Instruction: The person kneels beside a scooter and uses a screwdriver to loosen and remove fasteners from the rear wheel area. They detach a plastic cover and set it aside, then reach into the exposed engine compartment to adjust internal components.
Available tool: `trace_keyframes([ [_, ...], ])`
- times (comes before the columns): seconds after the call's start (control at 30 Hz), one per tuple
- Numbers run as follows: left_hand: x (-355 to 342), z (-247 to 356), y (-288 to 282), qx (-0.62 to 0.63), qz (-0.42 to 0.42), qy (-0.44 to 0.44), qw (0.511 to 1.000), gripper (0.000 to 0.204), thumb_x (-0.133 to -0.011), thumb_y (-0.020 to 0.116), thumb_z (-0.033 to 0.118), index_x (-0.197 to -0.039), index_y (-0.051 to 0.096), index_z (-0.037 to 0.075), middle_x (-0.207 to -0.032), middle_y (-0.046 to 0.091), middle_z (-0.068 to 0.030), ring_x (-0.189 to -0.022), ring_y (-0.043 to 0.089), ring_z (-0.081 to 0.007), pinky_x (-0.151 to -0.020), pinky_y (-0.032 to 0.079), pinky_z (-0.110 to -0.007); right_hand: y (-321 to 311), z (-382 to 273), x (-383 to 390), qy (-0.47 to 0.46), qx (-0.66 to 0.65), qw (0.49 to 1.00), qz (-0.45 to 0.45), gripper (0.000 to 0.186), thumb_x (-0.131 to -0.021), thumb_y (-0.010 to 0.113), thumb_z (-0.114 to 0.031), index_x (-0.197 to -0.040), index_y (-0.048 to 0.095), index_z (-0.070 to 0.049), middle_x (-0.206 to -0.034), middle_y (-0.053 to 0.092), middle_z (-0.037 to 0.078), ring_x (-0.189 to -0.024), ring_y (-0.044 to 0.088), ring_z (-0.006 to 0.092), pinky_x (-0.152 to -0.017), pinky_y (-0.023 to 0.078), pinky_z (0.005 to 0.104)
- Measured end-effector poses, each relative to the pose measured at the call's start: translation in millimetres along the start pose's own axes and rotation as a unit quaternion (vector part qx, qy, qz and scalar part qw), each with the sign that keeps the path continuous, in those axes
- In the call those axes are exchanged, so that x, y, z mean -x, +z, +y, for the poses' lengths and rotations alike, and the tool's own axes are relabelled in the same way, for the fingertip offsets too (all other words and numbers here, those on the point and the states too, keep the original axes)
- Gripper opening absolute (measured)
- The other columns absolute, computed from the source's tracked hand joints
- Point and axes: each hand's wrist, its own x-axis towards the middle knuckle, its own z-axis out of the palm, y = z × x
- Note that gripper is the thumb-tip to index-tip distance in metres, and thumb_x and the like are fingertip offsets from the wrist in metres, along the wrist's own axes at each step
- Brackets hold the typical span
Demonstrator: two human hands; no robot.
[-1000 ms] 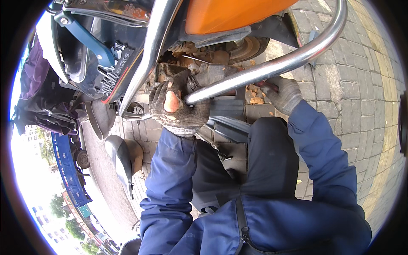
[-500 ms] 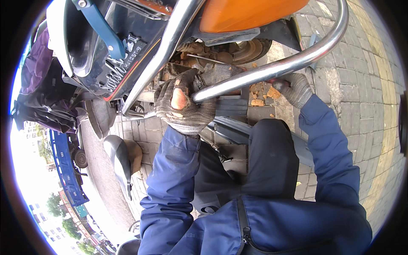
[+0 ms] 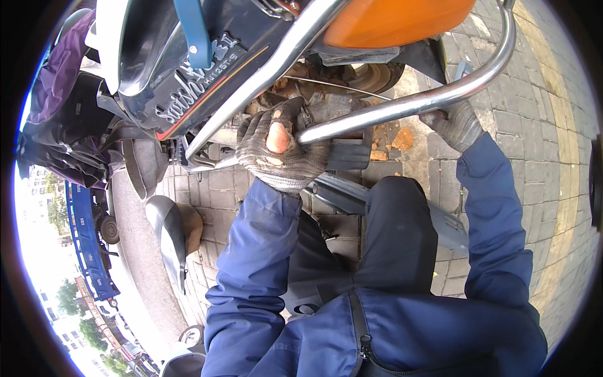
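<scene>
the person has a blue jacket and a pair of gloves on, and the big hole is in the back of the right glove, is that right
Not quite: the big hole is in the back of the left glove, not the right glove. The head view shows it, with bare skin through it. The blue jacket is as you say.

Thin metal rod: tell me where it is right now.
In the head view, the rod is just right of upper centre, below the orange panel and just above the curved silver bar, its right end toward the right hand.
</scene>
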Motion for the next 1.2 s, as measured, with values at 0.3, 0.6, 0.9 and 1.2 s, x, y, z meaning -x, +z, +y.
trace_keyframes([
  [0.3, -4, 4, -6, 0.005, 0.003, 0.001, 1.000, 0.034, -0.073, 0.077, 0.020, -0.103, 0.071, 0.006, -0.074, 0.069, -0.0116, -0.066, 0.068, -0.0309, -0.063, 0.054, -0.042, -7, -133, -27, -0.110, 0.382, 0.918, -0.010, 0.024, -0.092, 0.068, -0.032, -0.096, 0.069, -0.008, -0.077, 0.067, 0.013, -0.070, 0.066, 0.0313, -0.067, 0.055, 0.0426],
  [0.6, -1, 4, -7, 0.013, -0.009, -0.032, 0.999, 0.033, -0.077, 0.072, 0.022, -0.107, 0.070, 0.008, -0.082, 0.071, -0.0130, -0.075, 0.071, -0.0332, -0.072, 0.057, -0.043, -37, -131, -2, 0.032, 0.199, 0.975, -0.089, 0.022, -0.087, 0.073, -0.014, -0.108, 0.074, -0.010, -0.096, 0.076, 0.008, -0.092, 0.072, 0.0221, -0.086, 0.058, 0.0354],
  [0.9, 2, 2, -5, -0.021, -0.018, -0.044, 0.999, 0.036, -0.073, 0.075, 0.024, -0.106, 0.070, 0.009, -0.083, 0.071, -0.0116, -0.076, 0.070, -0.0329, -0.074, 0.055, -0.044, -34, -112, -12, 0.012, 0.236, 0.966, -0.107, 0.022, -0.091, 0.069, -0.020, -0.109, 0.073, -0.008, -0.096, 0.075, 0.011, -0.090, 0.071, 0.0273, -0.083, 0.057, 0.0380],
  [1.2, 5, 0, -4, -0.033, -0.023, -0.055, 0.998, 0.046, -0.066, 0.078, 0.033, -0.107, 0.070, 0.014, -0.089, 0.072, -0.0085, -0.083, 0.069, -0.0321, -0.080, 0.053, -0.049, -4, -99, -45, 0.042, 0.032, 0.993, -0.106, 0.021, -0.093, 0.068, -0.012, -0.113, 0.073, -0.007, -0.097, 0.073, 0.007, -0.083, 0.070, 0.0254, -0.073, 0.057, 0.0378],
])
